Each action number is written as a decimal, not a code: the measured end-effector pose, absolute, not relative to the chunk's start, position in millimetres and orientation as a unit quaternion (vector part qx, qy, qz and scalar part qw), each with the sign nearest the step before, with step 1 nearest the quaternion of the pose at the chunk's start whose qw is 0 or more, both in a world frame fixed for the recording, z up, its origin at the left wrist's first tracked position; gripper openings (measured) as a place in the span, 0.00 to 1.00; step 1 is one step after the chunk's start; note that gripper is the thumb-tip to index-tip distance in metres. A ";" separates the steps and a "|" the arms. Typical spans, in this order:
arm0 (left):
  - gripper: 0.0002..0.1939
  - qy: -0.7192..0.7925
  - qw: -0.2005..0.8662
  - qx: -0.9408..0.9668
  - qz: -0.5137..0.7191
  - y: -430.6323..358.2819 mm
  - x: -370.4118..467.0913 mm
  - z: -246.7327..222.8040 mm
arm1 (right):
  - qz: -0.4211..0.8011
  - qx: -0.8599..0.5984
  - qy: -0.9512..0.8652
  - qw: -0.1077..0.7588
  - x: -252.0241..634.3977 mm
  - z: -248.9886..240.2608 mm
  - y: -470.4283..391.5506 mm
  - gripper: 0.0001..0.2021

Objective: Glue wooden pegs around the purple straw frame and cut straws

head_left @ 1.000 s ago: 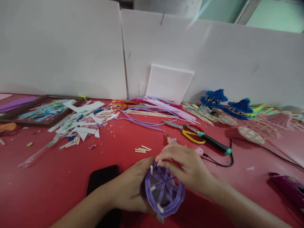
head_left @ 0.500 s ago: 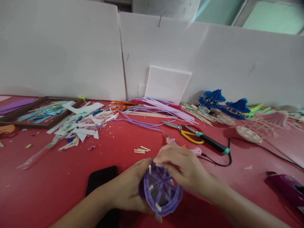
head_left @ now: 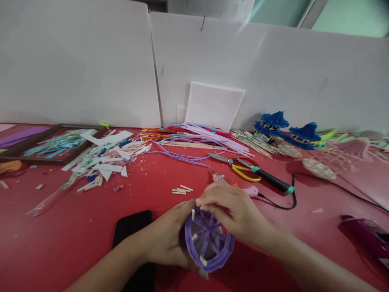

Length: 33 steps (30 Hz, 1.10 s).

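Note:
A round purple ring with crossing spokes (head_left: 226, 253) is held near the bottom centre. Short pale sticks stand on its left side and lower edge. My left hand (head_left: 168, 235) is wrapped round its left side, with a fingertip showing beneath. My right hand (head_left: 234, 207) pinches at the ring's upper edge, thumb and index finger pressed together; anything between those fingertips is too small to make out. Beyond the hands lie several short cut sticks (head_left: 181, 190). A pink glue gun (head_left: 251, 191) is partly hidden behind my right hand.
A black phone (head_left: 132, 225) lies left of my hands. Yellow-handled scissors (head_left: 246, 174), a black-handled tool (head_left: 273, 181) and a cable (head_left: 331, 180) are right. Purple pipe cleaners (head_left: 212, 140), paper scraps (head_left: 109, 170) and a magenta stapler (head_left: 366, 237) surround the work area.
The view has shifted slightly. Both hands keep nearly the same hold on the purple ring, and my right fingertips remain at its upper edge.

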<state>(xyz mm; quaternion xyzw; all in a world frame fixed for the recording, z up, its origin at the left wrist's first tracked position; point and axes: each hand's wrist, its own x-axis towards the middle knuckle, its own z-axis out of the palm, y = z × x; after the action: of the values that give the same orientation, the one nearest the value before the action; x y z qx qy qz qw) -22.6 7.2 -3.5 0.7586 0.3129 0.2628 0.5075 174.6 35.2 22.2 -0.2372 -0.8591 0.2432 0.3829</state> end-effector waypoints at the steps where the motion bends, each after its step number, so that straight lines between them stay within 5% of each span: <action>1: 0.49 0.315 0.505 0.759 0.263 7.2 -22.6 -3.5 | 0.245 -0.236 -0.858 0.384 174.4 22.2 35.1 0.08; 20: 0.44 0.296 0.508 0.763 0.268 10.2 -20.6 -1.6 | 0.261 -0.252 -0.851 0.379 174.6 20.2 35.4 0.07; 33: 0.51 0.307 0.476 0.783 0.258 8.8 -22.4 -4.7 | 0.282 -0.263 -0.834 0.394 172.6 12.2 34.3 0.13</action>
<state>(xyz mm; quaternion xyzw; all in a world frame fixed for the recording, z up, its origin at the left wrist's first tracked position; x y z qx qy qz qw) -22.4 8.8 -4.7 0.7826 0.3072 0.2579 0.4760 172.6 34.3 12.2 -0.2628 -0.8344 0.2815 0.3942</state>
